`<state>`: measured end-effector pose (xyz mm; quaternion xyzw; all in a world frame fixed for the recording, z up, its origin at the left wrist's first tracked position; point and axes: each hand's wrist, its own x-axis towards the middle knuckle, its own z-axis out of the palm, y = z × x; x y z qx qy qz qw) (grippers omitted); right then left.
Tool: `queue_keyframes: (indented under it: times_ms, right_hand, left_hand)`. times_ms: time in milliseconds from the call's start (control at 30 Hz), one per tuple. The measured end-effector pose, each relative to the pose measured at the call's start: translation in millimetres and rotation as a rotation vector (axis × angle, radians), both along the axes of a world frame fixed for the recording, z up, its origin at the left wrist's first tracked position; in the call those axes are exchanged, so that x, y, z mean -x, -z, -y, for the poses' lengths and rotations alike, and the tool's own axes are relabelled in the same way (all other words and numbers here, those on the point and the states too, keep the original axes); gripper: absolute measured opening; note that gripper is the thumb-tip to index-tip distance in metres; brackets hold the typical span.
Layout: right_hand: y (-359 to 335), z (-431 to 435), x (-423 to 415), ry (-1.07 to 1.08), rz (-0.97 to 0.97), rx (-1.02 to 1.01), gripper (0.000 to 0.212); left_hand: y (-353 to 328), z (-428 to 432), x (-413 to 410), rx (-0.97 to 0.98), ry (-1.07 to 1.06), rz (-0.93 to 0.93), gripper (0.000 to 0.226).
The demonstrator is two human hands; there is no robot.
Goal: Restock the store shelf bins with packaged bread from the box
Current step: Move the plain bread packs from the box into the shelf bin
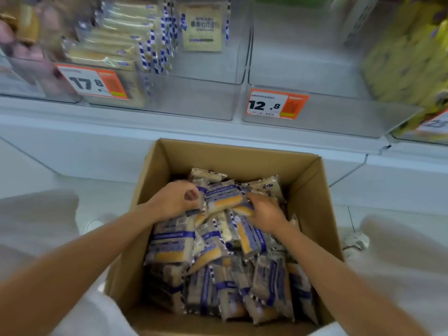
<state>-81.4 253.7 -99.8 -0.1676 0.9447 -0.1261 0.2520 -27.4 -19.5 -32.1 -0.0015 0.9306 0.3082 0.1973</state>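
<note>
An open cardboard box stands on the floor below the shelf, filled with several blue-and-white bread packets. Both my hands are inside it. My left hand curls around the left end of one bread packet lying on top of the pile. My right hand holds the same packet's right end, fingers wrapped over it. Above, a clear shelf bin with the 17.8 price tag holds matching bread packets stacked at its left side.
A clear bin with a 12.8 tag sits right of the first one and looks unfilled. Yellow packages fill the bin at far right, pink ones the far left. A white shelf ledge runs above the box.
</note>
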Motion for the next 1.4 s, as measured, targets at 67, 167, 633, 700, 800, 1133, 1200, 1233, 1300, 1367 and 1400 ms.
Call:
queue_keyframes:
  times_ms: [67, 167, 633, 700, 800, 1133, 1200, 1233, 1300, 1367, 1400]
  right_hand:
    - [-3, -3, 2, -0.027, -0.076, 0.017, 0.052]
    - [-25, -7, 5, -0.051, -0.262, 0.079, 0.014]
    - [17, -19, -20, -0.029, -0.094, -0.044, 0.052]
    - [6, -20, -11, -0.096, -0.280, 0.000, 0.017]
    - [-28, -23, -1, -0.022, -0.393, 0.133, 0.018]
    - [-104, 6, -13, 0.327, 0.060, 0.762, 0.022]
    - [-92, 8, -9, 0.394, 0.127, 0.814, 0.026]
    - [-83, 7, -5, 0.407, 0.141, 0.805, 0.023]
    - [-63, 7, 6, 0.323, 0.108, 0.648, 0.019]
    - [-41, 14, 12, 0.186, 0.104, 0.444, 0.036]
    - [-29, 20, 13, 0.106, 0.103, 0.339, 0.047]
  left_hand:
    - [0, -4, 0, -0.017, -0.004, -0.008, 0.013]
    - [1, -8, 0, -0.077, -0.038, 0.005, 0.012]
    - [-8, -13, -18, -0.151, -0.052, 0.042, 0.020]
    - [-7, -10, -17, -0.151, -0.064, 0.047, 0.018]
    - [-6, -14, -12, -0.196, -0.124, 0.049, 0.017]
    - [-29, -47, -1, -0.739, -0.461, 0.337, 0.076]
    - [-30, -39, -3, -0.703, -0.596, 0.244, 0.044]
    - [-29, -30, -4, -0.658, -0.666, 0.163, 0.029]
    - [-28, -9, -7, -0.624, -0.754, 0.035, 0.019]
    - [-26, 10, -13, -0.650, -0.792, -0.012, 0.026]
    - [-26, 15, -18, -0.660, -0.795, -0.017, 0.029]
